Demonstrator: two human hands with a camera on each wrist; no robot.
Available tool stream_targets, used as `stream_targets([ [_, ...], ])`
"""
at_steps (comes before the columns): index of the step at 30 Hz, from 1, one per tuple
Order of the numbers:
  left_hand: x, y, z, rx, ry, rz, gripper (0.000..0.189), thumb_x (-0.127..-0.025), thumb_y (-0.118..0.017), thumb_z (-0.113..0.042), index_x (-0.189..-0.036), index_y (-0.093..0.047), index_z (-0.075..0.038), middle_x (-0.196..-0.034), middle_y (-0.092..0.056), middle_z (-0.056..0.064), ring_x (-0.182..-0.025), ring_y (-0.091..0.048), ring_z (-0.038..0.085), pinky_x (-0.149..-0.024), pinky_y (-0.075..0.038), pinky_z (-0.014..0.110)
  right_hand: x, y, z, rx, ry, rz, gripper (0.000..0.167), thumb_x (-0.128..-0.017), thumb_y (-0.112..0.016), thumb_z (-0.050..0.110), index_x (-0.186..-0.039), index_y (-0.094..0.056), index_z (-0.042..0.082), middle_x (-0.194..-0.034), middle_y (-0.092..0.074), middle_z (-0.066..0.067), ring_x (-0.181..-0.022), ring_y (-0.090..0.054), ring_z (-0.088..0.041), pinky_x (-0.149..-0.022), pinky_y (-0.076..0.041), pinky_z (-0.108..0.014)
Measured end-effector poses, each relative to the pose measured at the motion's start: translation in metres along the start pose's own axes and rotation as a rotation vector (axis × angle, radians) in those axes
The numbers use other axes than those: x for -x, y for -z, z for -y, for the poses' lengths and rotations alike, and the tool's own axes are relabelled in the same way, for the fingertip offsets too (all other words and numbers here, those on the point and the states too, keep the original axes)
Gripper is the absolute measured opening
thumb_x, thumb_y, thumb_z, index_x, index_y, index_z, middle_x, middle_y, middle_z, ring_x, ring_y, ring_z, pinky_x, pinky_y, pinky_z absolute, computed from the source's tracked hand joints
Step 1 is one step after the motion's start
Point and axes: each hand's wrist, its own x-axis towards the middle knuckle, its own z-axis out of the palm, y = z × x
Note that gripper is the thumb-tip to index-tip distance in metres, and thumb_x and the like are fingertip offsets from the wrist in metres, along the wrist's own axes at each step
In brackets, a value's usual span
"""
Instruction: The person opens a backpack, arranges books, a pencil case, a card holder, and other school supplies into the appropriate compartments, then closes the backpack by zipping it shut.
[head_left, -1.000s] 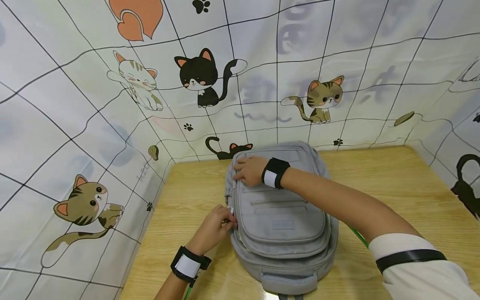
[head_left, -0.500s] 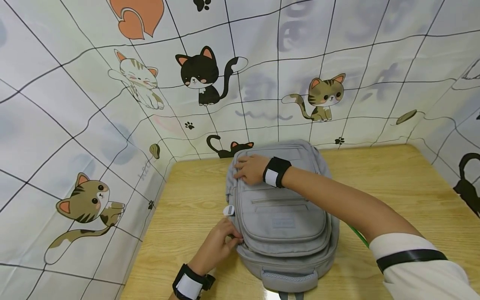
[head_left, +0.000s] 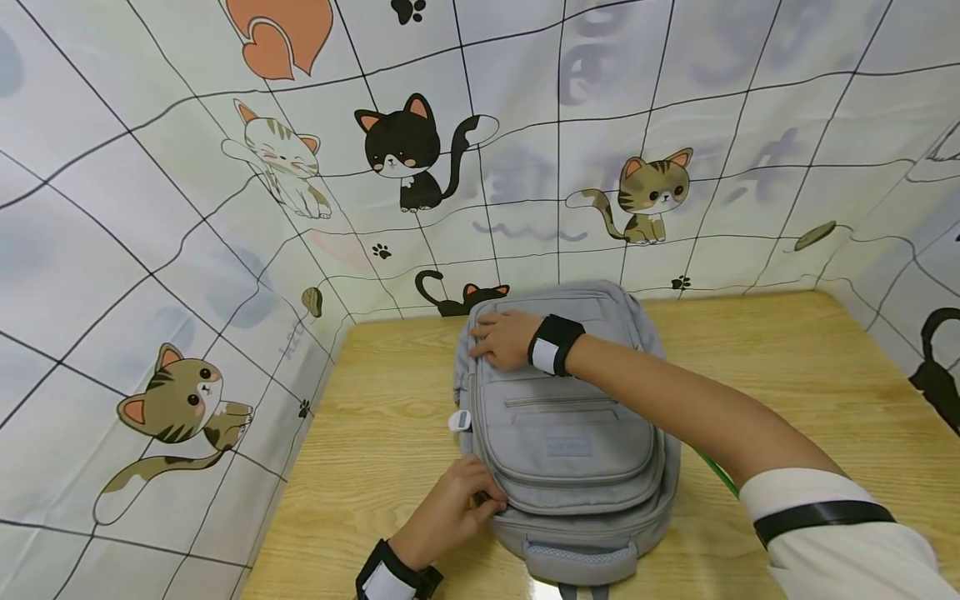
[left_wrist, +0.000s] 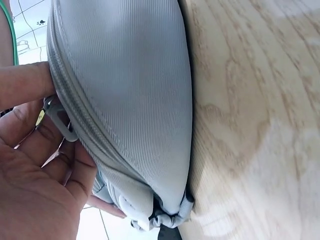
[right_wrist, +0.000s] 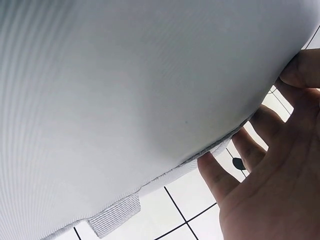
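Note:
A grey backpack (head_left: pixel 577 462) lies on the wooden table, its front pockets facing up and its padded grab handle (head_left: pixel 581 562) toward me. At its lower left side, my left hand (head_left: pixel 461 504) pinches a zipper pull (left_wrist: pixel 61 120) between thumb and fingers. The closed-looking zipper track (left_wrist: pixel 97 132) curves away along the bag's side in the left wrist view. My right hand (head_left: pixel 506 340) rests on the upper left of the bag, fingers spread over its edge. In the right wrist view those fingertips (right_wrist: pixel 212 167) touch the seam.
A small white tag-like piece (head_left: pixel 460 421) sticks out at the bag's left side. Bare wooden table (head_left: pixel 765 375) extends to both sides. Behind it and at left hangs a cat-print cloth (head_left: pixel 525 167). A green cable (head_left: pixel 717 472) runs beneath the right arm.
My left hand has slid down along the bag's left edge toward the handle end, uncovering the white tag-like piece. The right hand stays in the same place on the bag.

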Motion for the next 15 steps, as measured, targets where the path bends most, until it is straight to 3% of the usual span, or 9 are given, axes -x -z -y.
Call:
stream_targets([
  [10, -0.003, -0.003, -0.009, 0.042, 0.003, 0.057, 0.004, -0.082, -0.07, -0.018, -0.08, -0.068, -0.021, -0.081, -0.06, -0.014, -0.081, -0.048, -0.001, -0.072, -0.041, 0.01, -0.004, -0.007, -0.003, -0.013, 0.004, -0.005, 0.04, -0.098, -0.033, 0.031, -0.137, -0.043, 0.035, -0.15, -0.03, 0.001, -0.141, -0.019, -0.026, -0.109, -0.023, -0.052],
  [15, -0.007, -0.006, -0.016, 0.048, -0.049, 0.07, 0.003, -0.084, -0.067, -0.019, -0.083, -0.069, -0.02, -0.082, -0.062, -0.013, -0.083, -0.048, 0.0, -0.074, -0.04, 0.009, -0.004, -0.006, -0.004, -0.024, 0.017, 0.001, 0.04, -0.098, -0.033, 0.03, -0.136, -0.043, 0.035, -0.15, -0.03, 0.0, -0.141, -0.019, -0.026, -0.11, -0.023, -0.052],
])
